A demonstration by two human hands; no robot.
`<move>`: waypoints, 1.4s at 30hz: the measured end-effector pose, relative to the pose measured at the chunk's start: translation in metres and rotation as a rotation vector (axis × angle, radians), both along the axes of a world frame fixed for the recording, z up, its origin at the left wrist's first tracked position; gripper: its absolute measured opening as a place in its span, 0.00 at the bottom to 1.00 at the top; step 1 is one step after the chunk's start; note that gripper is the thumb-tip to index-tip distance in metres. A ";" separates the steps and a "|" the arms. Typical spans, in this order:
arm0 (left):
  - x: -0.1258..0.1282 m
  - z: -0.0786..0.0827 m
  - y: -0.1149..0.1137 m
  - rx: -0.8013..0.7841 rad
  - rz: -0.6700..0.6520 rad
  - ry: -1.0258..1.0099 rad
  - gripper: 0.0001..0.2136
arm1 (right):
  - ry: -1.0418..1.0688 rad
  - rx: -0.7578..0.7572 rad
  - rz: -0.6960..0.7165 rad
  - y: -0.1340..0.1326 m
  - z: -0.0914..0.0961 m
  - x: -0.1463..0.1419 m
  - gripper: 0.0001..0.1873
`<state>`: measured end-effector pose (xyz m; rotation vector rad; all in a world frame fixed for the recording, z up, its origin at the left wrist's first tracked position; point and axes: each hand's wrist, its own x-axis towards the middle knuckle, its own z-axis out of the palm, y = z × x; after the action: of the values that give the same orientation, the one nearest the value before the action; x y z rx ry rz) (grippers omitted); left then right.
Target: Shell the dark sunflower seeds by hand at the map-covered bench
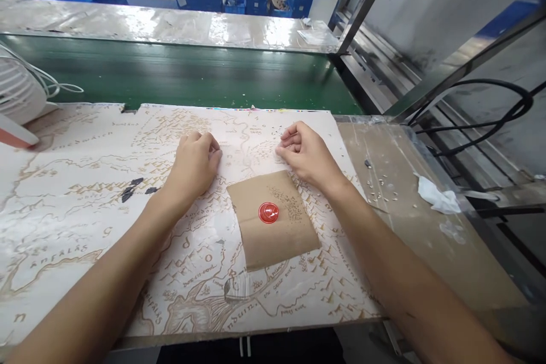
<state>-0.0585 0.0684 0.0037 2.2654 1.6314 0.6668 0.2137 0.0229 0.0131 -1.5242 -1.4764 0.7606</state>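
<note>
My left hand (194, 166) and my right hand (306, 154) rested apart on a printed map sheet (81, 227), both loosely curled and pinching nothing, with the fingers of each turned toward the other hand. Just below and between my hands lay a kraft-paper envelope (256, 239), tilted on the map, its top edge just short of my right hand's wrist. A red wax seal (268, 212) sat near the middle of the envelope, closer to my right hand than my left. Some dark scraps (130, 189) lay on the map beyond my left wrist, to the left of that hand. Further left stood a white fan (21, 91). Beyond my hands, past the map's far edge, ran a green conveyor belt (170, 74). To the right of my right hand, a crumpled white tissue (435, 196) lay on a scuffed clear plastic sheet (384, 239) dotted with pale bits.
</note>
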 end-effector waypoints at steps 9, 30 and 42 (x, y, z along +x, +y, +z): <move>0.020 0.019 -0.036 -0.319 -0.351 -0.553 0.08 | 0.571 -0.175 0.145 -0.033 0.017 -0.018 0.34; 0.033 0.007 -0.065 0.027 -0.404 -0.582 0.04 | 0.626 -0.134 0.198 -0.046 0.013 -0.023 0.30; 0.036 -0.001 -0.069 -0.056 -0.368 -0.696 0.03 | 0.354 0.051 0.248 -0.052 0.020 -0.011 0.25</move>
<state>-0.0226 -0.0004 0.0029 1.8943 0.8698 1.1194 0.2025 -0.0295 0.0329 -1.1098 -1.4145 1.0700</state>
